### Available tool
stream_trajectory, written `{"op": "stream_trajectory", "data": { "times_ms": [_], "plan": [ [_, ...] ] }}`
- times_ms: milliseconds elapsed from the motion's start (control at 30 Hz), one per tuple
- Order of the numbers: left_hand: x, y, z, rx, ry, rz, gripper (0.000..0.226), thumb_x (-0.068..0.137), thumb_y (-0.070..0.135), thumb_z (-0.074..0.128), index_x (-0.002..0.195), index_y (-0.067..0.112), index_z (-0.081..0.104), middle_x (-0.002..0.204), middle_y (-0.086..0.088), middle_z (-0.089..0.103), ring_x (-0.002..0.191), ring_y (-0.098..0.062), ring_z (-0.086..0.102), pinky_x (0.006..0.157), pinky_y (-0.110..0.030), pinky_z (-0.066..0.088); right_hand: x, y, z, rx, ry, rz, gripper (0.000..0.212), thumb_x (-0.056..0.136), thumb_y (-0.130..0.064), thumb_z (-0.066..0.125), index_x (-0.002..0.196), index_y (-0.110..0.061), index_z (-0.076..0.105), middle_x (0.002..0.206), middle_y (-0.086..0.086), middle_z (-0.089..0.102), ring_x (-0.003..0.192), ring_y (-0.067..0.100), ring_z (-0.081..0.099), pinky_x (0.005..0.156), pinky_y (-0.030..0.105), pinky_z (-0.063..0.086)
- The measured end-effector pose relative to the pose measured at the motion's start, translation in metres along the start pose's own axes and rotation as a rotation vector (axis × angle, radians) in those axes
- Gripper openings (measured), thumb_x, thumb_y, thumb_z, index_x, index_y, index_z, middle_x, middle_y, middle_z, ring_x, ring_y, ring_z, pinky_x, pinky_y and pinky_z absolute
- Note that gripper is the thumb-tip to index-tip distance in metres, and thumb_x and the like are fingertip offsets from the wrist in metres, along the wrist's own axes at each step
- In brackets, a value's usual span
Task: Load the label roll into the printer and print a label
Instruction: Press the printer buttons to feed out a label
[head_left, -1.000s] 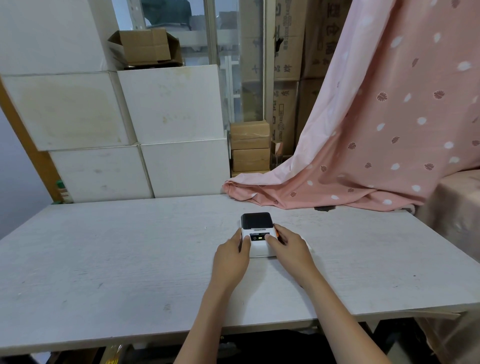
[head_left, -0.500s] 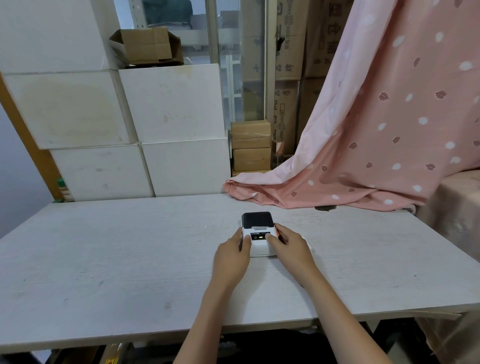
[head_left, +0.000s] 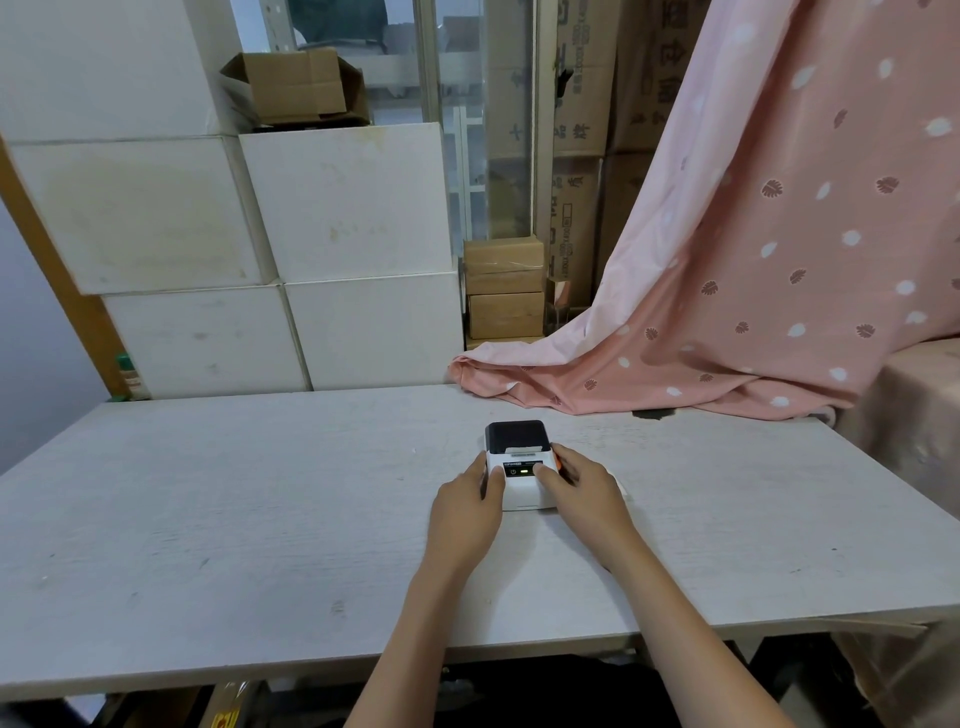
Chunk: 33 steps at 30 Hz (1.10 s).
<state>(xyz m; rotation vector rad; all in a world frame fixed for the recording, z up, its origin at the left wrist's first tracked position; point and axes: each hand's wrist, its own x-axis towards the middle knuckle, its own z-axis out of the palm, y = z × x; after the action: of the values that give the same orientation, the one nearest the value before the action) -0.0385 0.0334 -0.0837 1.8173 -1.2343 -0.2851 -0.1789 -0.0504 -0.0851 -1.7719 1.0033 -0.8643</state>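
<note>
My left hand (head_left: 464, 514) and right hand (head_left: 587, 493) clasp the small white black-lidded label printer (head_left: 521, 462) on the pale wooden table (head_left: 260, 519), right thumb on its panel.

A white strip of label (head_left: 521, 448) now shows at the printer (head_left: 519, 467) slot. The right hand (head_left: 584, 486) thumb has crept onto the lit panel.

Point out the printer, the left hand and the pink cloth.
printer (head_left: 517, 435): head view, on its dark top cover.
left hand (head_left: 464, 512): head view, on the back of the hand.
pink cloth (head_left: 753, 270): head view, on the hanging drape's middle.
</note>
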Motion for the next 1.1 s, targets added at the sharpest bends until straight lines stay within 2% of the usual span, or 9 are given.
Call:
{"op": "stream_trajectory", "data": {
  "times_ms": [100, 167, 367, 433, 567, 767, 867, 967, 1100],
  "plan": [
    [0.0004, -0.0013, 0.0007, -0.009, 0.003, 0.003, 0.026, 0.102, 0.034, 0.038, 0.108, 0.03, 0.063, 0.068, -0.007, 0.062, 0.059, -0.013, 0.053, 0.061, -0.033, 0.045, 0.0003, 0.0008, 0.0008, -0.004, 0.004, 0.001, 0.027, 0.09, -0.037, 0.056, 0.102, -0.017, 0.069, 0.094, 0.016, 0.067, 0.078, 0.023, 0.057, 0.071, 0.033, 0.041],
    [0.0003, -0.0012, 0.0008, -0.012, 0.003, 0.001, 0.025, 0.102, 0.033, 0.038, 0.104, 0.03, 0.062, 0.064, -0.002, 0.057, 0.058, -0.011, 0.051, 0.059, -0.031, 0.043, 0.0009, 0.0013, 0.0008, -0.008, 0.011, 0.004, 0.028, 0.09, -0.038, 0.056, 0.103, -0.016, 0.069, 0.095, 0.015, 0.068, 0.085, 0.03, 0.06, 0.071, 0.033, 0.041],
    [0.0003, -0.0023, 0.001, -0.009, 0.007, 0.009, 0.027, 0.102, 0.035, 0.037, 0.113, 0.03, 0.062, 0.066, -0.004, 0.061, 0.061, -0.017, 0.057, 0.061, -0.032, 0.046, 0.0011, 0.0015, 0.0013, -0.012, 0.012, 0.005, 0.028, 0.09, -0.04, 0.056, 0.101, -0.016, 0.068, 0.095, 0.018, 0.065, 0.076, 0.013, 0.053, 0.071, 0.033, 0.04],
    [0.0006, -0.0031, 0.0016, -0.001, 0.006, 0.015, 0.026, 0.102, 0.036, 0.037, 0.11, 0.03, 0.061, 0.062, -0.001, 0.054, 0.057, -0.014, 0.052, 0.059, -0.032, 0.043, 0.0011, 0.0016, 0.0008, -0.016, 0.013, 0.004, 0.026, 0.091, -0.038, 0.057, 0.101, -0.016, 0.068, 0.093, 0.019, 0.063, 0.074, 0.013, 0.05, 0.07, 0.033, 0.039],
    [0.0016, -0.0022, 0.0013, 0.004, 0.006, 0.006, 0.024, 0.102, 0.034, 0.038, 0.103, 0.028, 0.062, 0.064, -0.004, 0.057, 0.059, -0.015, 0.053, 0.058, -0.032, 0.041, 0.0019, 0.0019, 0.0003, -0.02, 0.013, -0.007, 0.022, 0.093, -0.035, 0.058, 0.101, -0.017, 0.069, 0.091, 0.019, 0.059, 0.072, 0.012, 0.047, 0.068, 0.032, 0.037],
    [0.0009, -0.0023, 0.0012, 0.005, 0.002, -0.008, 0.025, 0.102, 0.035, 0.038, 0.1, 0.027, 0.061, 0.062, 0.003, 0.054, 0.057, -0.012, 0.05, 0.056, -0.03, 0.039, 0.0036, 0.004, 0.0017, -0.01, 0.017, -0.005, 0.029, 0.089, -0.038, 0.057, 0.103, -0.015, 0.069, 0.095, 0.02, 0.063, 0.074, 0.014, 0.051, 0.069, 0.033, 0.038],
    [0.0013, -0.0017, 0.001, 0.011, 0.004, -0.005, 0.025, 0.102, 0.035, 0.038, 0.103, 0.029, 0.062, 0.065, 0.0, 0.059, 0.06, -0.012, 0.054, 0.057, -0.029, 0.04, 0.0039, 0.0049, 0.002, -0.003, 0.017, -0.004, 0.032, 0.089, -0.04, 0.058, 0.106, -0.015, 0.069, 0.098, 0.019, 0.065, 0.079, 0.026, 0.056, 0.071, 0.033, 0.039],
    [0.0004, -0.001, 0.0003, -0.004, 0.004, -0.006, 0.024, 0.102, 0.034, 0.039, 0.107, 0.03, 0.063, 0.068, 0.0, 0.063, 0.064, -0.013, 0.057, 0.061, -0.03, 0.044, 0.0037, 0.0044, 0.0015, 0.011, 0.009, -0.014, 0.026, 0.09, -0.038, 0.059, 0.104, -0.019, 0.071, 0.096, 0.018, 0.066, 0.079, 0.022, 0.057, 0.07, 0.033, 0.04],
    [-0.0002, -0.0008, 0.0002, -0.01, 0.002, 0.002, 0.025, 0.103, 0.034, 0.038, 0.108, 0.032, 0.063, 0.069, -0.004, 0.064, 0.06, -0.012, 0.054, 0.06, -0.03, 0.043, 0.0032, 0.0052, 0.0015, 0.023, 0.007, -0.006, 0.029, 0.089, -0.04, 0.057, 0.108, -0.023, 0.071, 0.102, 0.015, 0.071, 0.098, 0.031, 0.065, 0.073, 0.033, 0.043]
  ]
}}
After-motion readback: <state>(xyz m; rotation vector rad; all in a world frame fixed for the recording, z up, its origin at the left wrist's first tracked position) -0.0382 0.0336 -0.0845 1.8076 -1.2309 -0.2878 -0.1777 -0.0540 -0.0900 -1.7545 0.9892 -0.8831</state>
